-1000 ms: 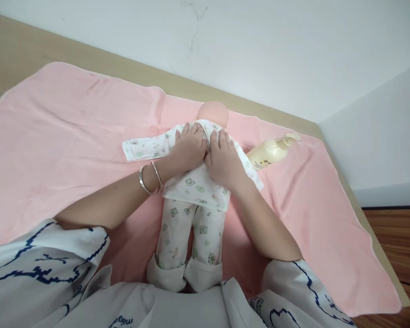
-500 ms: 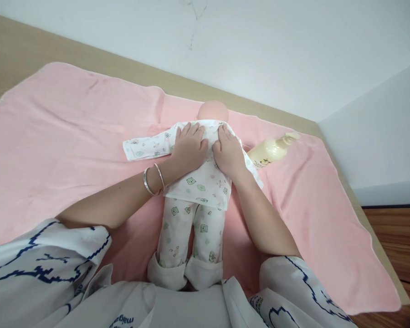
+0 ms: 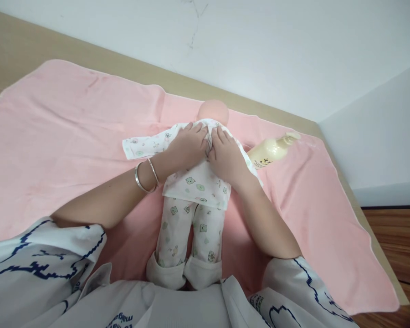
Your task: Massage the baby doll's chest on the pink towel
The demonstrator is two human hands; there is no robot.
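A baby doll (image 3: 213, 110) lies stretched out with its bald head away from me and no face showing. It wears a white printed top (image 3: 194, 187) and matching trousers (image 3: 173, 232) with folded-up white cuffs. My left hand (image 3: 187, 146) rests flat on the left side of the doll's upper back, fingers extended. Beside it, my right hand (image 3: 228, 159) lies on the right side, its fingers stretched toward the neck. Between the two hands the cloth is wrinkled. One sleeve reaches out to the left; the other is partly hidden by my right forearm.
Under the doll spreads a pink blanket (image 3: 71, 123) on a wooden tabletop (image 3: 17, 45). A pale yellow pump bottle (image 3: 268, 152) lies on its side to the right of the doll. Behind the table stands a white wall (image 3: 259, 50).
Both hands have moved inward, closer together on the doll's upper back. The top's cloth has bunched up between them. The bottle has stayed put.
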